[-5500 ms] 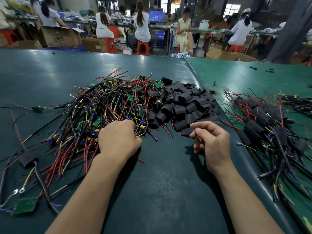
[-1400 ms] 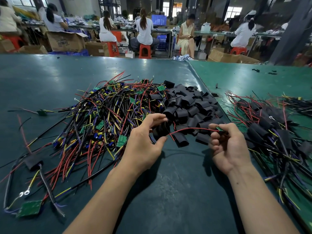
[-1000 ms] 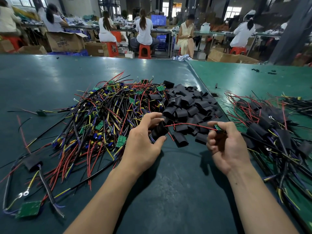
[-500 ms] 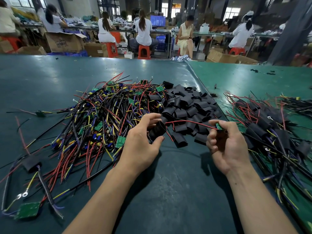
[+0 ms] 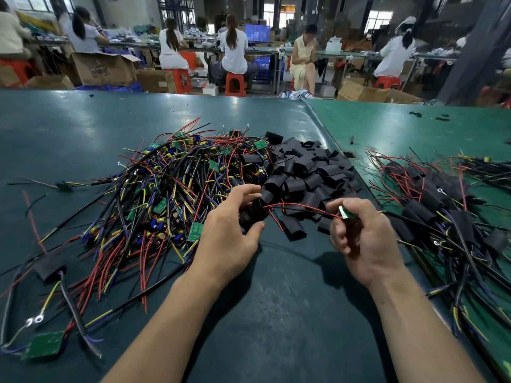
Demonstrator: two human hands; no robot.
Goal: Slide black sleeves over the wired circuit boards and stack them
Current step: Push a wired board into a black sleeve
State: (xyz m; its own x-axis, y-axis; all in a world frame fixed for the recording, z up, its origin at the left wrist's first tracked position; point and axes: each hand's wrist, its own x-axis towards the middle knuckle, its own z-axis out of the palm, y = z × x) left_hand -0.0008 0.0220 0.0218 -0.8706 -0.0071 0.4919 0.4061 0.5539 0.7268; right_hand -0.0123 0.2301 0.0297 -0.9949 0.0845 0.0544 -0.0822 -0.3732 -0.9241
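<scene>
My left hand grips a black sleeve between thumb and fingers, its mouth turned toward the right. My right hand pinches a small green circuit board by its edge. Red and black wires run from that board leftward into the sleeve. Behind the hands lies a heap of loose black sleeves. A big tangle of wired boards covers the table to the left. Sleeved boards with wires are piled on the right.
The dark green table meets a lighter green table along a seam on the right. A loose green board and one sleeved piece lie at the near left. Several people sit at benches beyond the far edge.
Both hands left the piles and rose together, the left now holding a sleeve and the right a board. In the last second the left hand with the sleeve edged along the wires toward the board.
</scene>
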